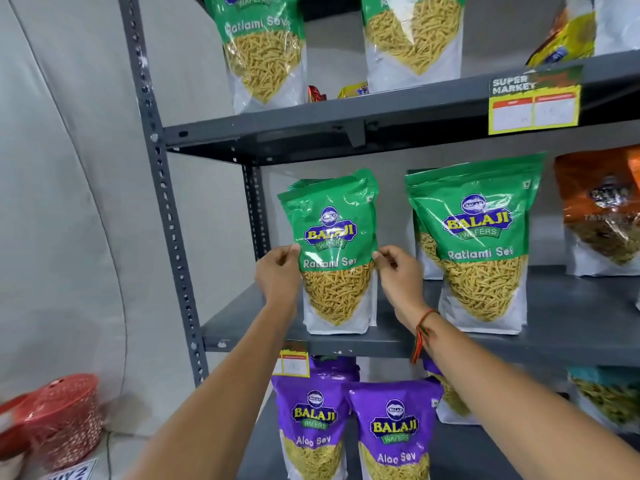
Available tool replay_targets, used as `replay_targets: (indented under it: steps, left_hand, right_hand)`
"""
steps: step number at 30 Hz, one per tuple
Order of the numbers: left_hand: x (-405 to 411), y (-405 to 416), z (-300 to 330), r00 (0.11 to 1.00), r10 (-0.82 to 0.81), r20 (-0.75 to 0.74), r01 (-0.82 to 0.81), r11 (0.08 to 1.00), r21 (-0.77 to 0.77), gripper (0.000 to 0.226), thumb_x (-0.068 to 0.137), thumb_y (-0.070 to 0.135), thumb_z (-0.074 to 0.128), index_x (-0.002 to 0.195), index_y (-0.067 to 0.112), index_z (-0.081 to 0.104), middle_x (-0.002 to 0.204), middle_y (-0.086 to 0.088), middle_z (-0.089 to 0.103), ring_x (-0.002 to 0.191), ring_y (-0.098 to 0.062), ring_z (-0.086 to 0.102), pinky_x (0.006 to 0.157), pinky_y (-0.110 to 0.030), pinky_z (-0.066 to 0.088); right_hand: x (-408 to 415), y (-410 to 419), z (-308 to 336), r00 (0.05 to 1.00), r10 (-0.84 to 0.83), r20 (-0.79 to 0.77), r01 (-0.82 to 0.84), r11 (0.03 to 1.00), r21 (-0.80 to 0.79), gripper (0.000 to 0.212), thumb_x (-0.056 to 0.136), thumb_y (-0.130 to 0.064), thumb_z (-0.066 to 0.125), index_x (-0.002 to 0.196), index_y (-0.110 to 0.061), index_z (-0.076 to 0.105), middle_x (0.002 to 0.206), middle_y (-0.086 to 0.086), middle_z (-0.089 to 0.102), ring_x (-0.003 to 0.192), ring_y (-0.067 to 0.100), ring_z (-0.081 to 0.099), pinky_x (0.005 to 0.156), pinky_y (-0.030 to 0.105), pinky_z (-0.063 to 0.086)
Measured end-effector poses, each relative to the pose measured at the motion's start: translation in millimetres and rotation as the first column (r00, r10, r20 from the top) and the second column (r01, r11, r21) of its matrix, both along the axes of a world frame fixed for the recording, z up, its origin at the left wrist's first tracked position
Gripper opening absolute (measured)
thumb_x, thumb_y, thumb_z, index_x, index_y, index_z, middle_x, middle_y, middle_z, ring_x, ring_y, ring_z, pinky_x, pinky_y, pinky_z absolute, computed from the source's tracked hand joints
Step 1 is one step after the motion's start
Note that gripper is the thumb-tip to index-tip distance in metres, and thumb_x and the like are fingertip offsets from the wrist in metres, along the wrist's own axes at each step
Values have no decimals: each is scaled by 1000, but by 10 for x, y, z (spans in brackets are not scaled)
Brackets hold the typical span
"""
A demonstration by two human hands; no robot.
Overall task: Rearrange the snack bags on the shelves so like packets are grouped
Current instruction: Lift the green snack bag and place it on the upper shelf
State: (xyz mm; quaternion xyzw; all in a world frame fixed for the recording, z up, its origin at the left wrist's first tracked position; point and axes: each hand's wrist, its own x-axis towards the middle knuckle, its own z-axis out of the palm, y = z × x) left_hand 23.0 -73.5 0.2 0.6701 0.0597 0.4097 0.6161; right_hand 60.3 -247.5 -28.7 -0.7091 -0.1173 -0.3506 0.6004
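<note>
A green Ratlami Sev bag (337,251) stands upright at the left end of the middle shelf (571,327), another green bag close behind it. My left hand (278,275) pinches its left edge and my right hand (398,275) pinches its right edge, both at mid height. A second pair of green Ratlami Sev bags (479,244) stands to the right on the same shelf. Two more green bags (263,46) stand on the upper shelf. Purple Aloo Sev bags (391,431) fill the lower shelf beneath my arms.
An orange bag (602,209) stands at the right of the middle shelf, a teal one (602,393) below it. A yellow price tag (535,102) hangs from the upper shelf edge. The grey rack upright (162,209) runs down the left. A red basket (65,420) sits on the floor.
</note>
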Motion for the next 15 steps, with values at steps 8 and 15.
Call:
replay_targets:
  steps: [8, 15]
  left_hand:
    - [78, 115, -160, 994, -103, 28, 105, 992, -63, 19, 83, 37, 70, 95, 23, 73, 90, 4, 74, 88, -13, 67, 92, -34, 54]
    - [128, 346, -588, 802, -263, -536, 455, 850, 265, 130, 30, 74, 82, 138, 19, 35, 136, -2, 53, 121, -23, 54, 108, -46, 41]
  right_hand:
    - [-56, -49, -30, 990, 132, -59, -127, 989, 78, 18, 91, -33, 57, 98, -18, 64, 91, -5, 66, 93, 14, 63, 72, 20, 45]
    - [-78, -281, -342, 783, 332, -526, -471, 869, -152, 112, 53, -68, 77, 143, -31, 23, 138, -7, 46, 125, 14, 47, 107, 35, 40]
